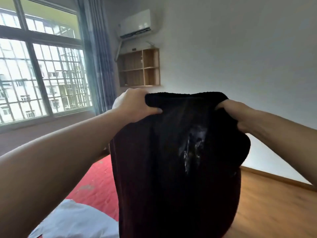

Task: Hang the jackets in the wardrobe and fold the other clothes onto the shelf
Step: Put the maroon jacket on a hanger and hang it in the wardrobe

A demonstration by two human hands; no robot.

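A: Both hands up at chest height, apart. Left hand (pixel 137 104) and right hand (pixel 240 114) each clamped on a top corner of the black garment (pixel 171 169), thumbs over the near face, fingers hidden behind.

B: Where's the garment hanging?

A: Free in the air between the hands, draping down over the red bed (pixel 96 182) and the wooden floor (pixel 274 203). Bottom hem out of view.

B: How will it handle?

A: Soft and limp, I'd judge: it sags between the grips and falls in long folds. Looks a thickish knit at the top edge, so some weight, not slippery. Cannot tell jacket from jumper.

B: Best hold?

A: Top corners, as now; it keeps it spread flat for folding.

B: Smaller things?

A: White cloth (pixel 73 220) on the bed; a pale worn print (pixel 190 148) mid-garment.
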